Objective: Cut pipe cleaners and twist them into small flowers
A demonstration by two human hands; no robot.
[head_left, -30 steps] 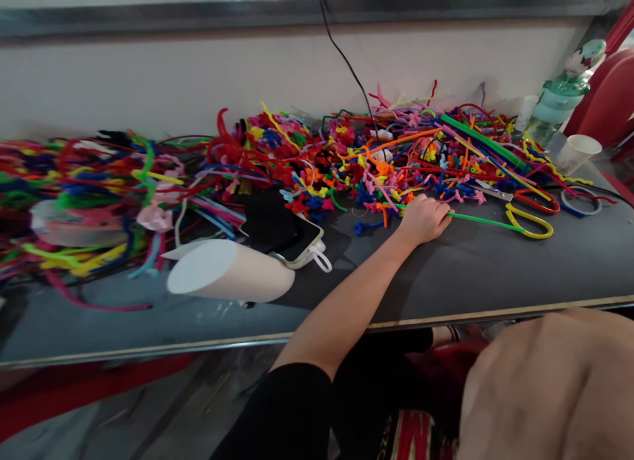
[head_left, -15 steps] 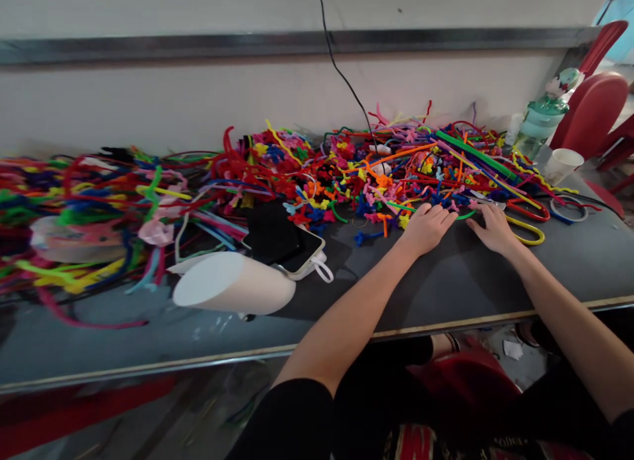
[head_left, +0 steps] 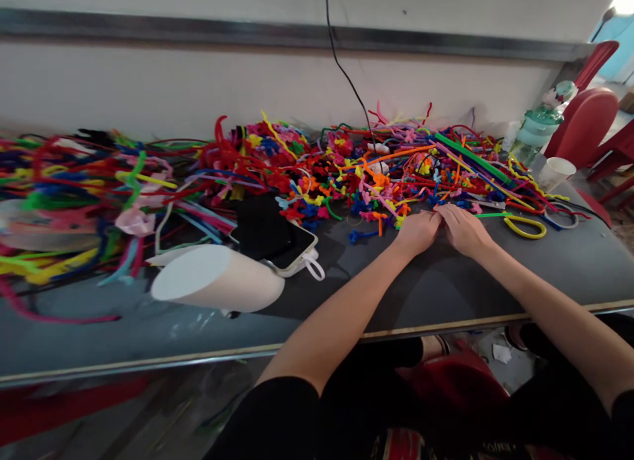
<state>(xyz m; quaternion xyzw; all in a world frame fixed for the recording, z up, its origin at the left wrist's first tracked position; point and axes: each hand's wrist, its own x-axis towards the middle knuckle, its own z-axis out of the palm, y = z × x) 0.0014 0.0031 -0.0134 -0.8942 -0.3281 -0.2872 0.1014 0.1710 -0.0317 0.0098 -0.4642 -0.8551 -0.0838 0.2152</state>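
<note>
My left hand and my right hand meet over the tabletop, their fingertips touching. Both are closed on a green pipe cleaner, whose straight end sticks out to the right past my right hand. The stretch between my fingers is hidden. Just beyond my hands lies a heap of coloured pipe cleaners, many of them twisted into small knots and flower shapes. To the right of my right hand, a yellow pipe cleaner loop rests flat on the table.
On the dark table to my left are a white cylindrical object and a phone. A paper cup and a green bottle stand at the far right. A black cable hangs down into the heap.
My right hand has moved left until it meets my left hand. The green pipe cleaner now sticks out to the right of my right hand. The view has shifted slightly.
</note>
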